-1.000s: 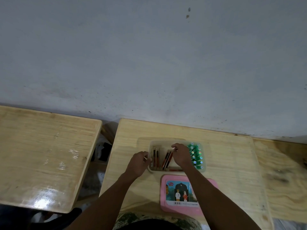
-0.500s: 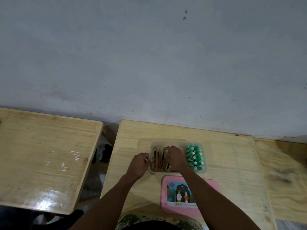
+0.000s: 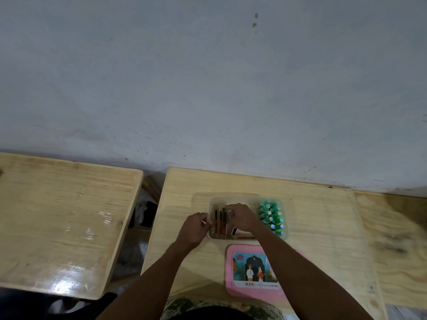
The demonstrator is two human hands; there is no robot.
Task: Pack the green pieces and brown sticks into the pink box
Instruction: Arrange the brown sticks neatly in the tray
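Brown sticks in box, under right hand, green pieces beside

a pale wooden table stands against a grey-blue wall that bears two small dark marks high up. a second wooden table stands to the left across a narrow gap, glossy with glare. another wooden surface adjoins on the right.

Two hands, one clear tray, one pink lid, two wooden tables; pieces too blurred to count.
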